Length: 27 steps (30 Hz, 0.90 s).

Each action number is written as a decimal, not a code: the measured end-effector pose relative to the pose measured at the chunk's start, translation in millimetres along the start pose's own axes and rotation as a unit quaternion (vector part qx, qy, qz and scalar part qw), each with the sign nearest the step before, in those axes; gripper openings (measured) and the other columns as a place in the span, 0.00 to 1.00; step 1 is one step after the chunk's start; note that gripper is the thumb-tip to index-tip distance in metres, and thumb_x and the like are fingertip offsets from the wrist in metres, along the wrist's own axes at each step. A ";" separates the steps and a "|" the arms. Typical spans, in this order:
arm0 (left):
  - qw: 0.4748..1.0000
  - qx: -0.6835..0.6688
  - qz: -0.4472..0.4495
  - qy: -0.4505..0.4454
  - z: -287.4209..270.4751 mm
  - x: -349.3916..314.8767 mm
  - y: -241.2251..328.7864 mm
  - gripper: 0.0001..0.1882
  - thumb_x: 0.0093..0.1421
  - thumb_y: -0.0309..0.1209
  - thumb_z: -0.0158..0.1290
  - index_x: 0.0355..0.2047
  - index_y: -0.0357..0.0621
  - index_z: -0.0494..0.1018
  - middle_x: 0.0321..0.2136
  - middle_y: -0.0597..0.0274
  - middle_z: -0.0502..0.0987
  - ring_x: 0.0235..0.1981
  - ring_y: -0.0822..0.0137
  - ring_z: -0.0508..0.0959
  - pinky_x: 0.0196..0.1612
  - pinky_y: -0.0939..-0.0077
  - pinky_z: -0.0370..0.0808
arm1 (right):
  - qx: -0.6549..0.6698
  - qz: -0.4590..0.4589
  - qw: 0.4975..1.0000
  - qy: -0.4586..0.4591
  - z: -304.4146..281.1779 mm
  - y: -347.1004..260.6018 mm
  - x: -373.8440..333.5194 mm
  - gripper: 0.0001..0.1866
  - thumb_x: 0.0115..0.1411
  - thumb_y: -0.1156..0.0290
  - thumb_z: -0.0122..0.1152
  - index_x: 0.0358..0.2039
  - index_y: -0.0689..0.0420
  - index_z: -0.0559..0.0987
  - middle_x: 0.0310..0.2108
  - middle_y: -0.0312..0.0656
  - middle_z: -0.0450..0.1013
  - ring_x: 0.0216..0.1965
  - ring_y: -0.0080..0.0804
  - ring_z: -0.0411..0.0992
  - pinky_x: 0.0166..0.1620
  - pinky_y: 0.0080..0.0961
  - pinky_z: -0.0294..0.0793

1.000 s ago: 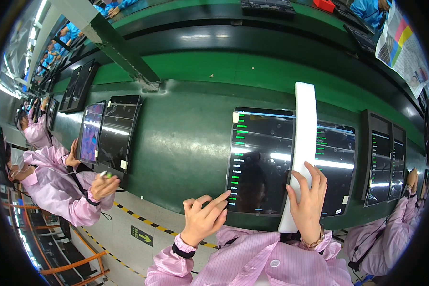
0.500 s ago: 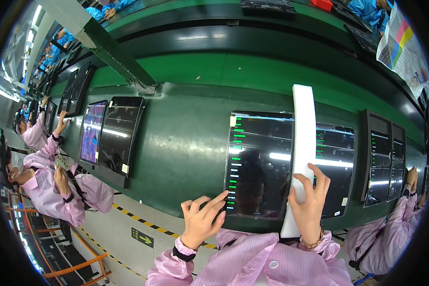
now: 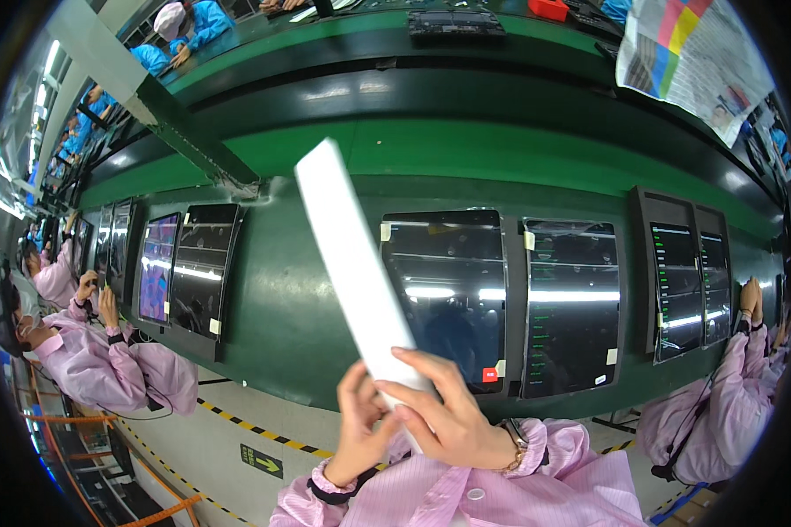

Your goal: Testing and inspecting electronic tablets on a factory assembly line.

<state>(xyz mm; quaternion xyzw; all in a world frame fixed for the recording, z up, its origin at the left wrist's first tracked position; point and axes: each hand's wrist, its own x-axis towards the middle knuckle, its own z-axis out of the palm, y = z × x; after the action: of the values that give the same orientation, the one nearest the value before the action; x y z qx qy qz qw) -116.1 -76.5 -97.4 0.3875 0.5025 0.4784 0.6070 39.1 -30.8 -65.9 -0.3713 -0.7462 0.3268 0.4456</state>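
A long white foam strip [image 3: 347, 255] is raised in front of me, tilted with its far end to the left. Both my hands have it near its lower end. My left hand [image 3: 360, 417] closes on its left side, and my right hand [image 3: 453, 417] wraps over it from the right. Beyond my hands lies a tablet [image 3: 453, 334] with a mostly dark screen and a small red patch at its lower right; the strip covers part of its left side. To its right is a second tablet [image 3: 571, 263] showing lines of small green text.
At left lie a tablet with a purple picture [image 3: 158, 263] and a dark tablet [image 3: 204, 281]. A dark tray [image 3: 643, 263] with two tablets stands at right. A green post [image 3: 193, 132] rises from the bench's far side. Co-workers in pink sit on both sides.
The foam strip has come up from between the two tablets and swung left. My left hand has left the tablet's screen and joined it. That tablet's text list has gone dark.
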 end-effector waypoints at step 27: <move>0.715 0.679 0.152 -0.066 0.4 57.5 12.9 0.59 0.37 0.36 0.70 0.60 0.22 0.44 0.40 0.45 0.69 0.40 0.51 0.70 0.45 0.64 0.68 | -0.363 0.287 0.886 0.023 -183.7 70.7 -135.4 0.58 0.37 0.75 0.73 0.64 0.69 0.44 0.42 0.57 0.63 0.44 0.53 0.63 0.50 0.38 0.65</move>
<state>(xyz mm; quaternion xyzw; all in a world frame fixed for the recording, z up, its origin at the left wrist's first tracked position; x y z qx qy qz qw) -116.0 -17.6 -98.8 0.7973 0.5852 0.0679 0.1314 268.7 -80.3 -109.4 -0.7121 -0.6633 0.1382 0.1838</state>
